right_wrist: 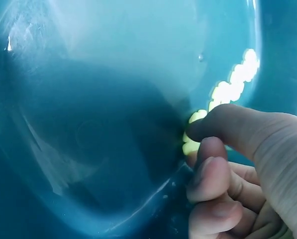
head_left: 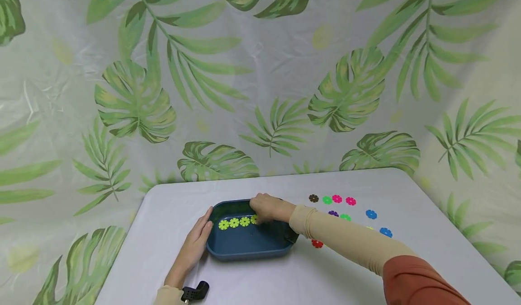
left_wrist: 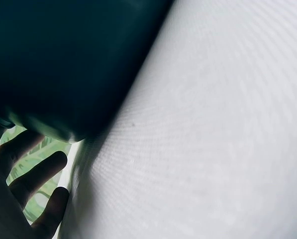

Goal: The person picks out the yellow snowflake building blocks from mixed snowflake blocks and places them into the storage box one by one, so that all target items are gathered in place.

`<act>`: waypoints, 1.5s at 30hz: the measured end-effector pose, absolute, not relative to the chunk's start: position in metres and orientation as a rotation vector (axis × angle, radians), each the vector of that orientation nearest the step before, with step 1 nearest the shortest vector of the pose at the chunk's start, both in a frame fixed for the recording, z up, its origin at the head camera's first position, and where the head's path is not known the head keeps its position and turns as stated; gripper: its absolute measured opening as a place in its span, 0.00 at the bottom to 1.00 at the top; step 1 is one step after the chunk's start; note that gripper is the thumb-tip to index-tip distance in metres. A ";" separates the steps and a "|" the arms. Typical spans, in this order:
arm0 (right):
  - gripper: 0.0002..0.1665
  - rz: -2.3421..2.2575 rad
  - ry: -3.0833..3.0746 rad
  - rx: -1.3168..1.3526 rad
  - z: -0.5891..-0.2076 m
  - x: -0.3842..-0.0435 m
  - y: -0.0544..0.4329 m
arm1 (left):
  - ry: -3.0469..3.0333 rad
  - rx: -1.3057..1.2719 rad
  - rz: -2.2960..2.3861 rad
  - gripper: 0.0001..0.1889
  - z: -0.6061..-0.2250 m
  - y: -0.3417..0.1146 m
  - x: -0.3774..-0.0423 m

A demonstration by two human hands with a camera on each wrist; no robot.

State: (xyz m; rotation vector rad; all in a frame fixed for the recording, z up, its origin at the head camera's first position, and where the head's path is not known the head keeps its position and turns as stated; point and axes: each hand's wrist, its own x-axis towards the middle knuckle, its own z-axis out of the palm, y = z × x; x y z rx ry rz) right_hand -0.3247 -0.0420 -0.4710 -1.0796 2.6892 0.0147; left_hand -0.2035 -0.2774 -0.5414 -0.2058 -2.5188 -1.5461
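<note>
On the counter (head_left: 329, 284), the left hand (head_left: 197, 238), fingers spread, touches the blue tray (head_left: 252, 254), inside which the right hand (head_left: 267, 208) seemingly pinches a yellow disc (right_wrist: 189, 148) at the end of a row (head_left: 244, 221), likely lining it up, so the next move calls for gentle release.

On the white tabletop (head_left: 333, 278) stands a dark-blue, round-cornered tray (head_left: 250, 255), with flower-shaped discs (head_left: 371, 214) in brown, green, pink, purple, blue and red scattered to its right.

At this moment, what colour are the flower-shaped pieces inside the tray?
The flower-shaped pieces are yellow-green; the head view shows this best.
</note>
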 end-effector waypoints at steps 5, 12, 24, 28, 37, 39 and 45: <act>0.15 -0.024 2.665 -1.021 -0.472 -0.324 -0.041 | -2.520 -0.226 -1.541 0.27 -0.544 -0.280 -0.205; 0.17 -0.070 2.654 -1.005 -0.471 -0.325 -0.039 | -2.540 -0.189 -1.548 0.27 -0.546 -0.280 -0.206; 0.15 -0.181 2.628 -1.018 -0.469 -0.328 -0.036 | -2.536 -0.186 -1.552 0.27 -0.548 -0.281 -0.204; 0.15 -0.166 2.629 -1.018 -0.470 -0.331 -0.035 | -2.536 -0.216 -1.535 0.27 -0.547 -0.280 -0.205; 0.11 -0.308 2.661 -1.132 -0.450 -0.331 -0.016 | -2.534 -0.234 -1.491 0.27 -0.544 -0.277 -0.206; 0.10 -0.387 2.671 -1.164 -0.443 -0.331 -0.008 | -2.542 -0.220 -1.491 0.27 -0.544 -0.277 -0.206; 0.06 -0.574 2.754 -1.164 -0.423 -0.334 0.026 | -2.560 -0.201 -1.501 0.27 -0.546 -0.277 -0.203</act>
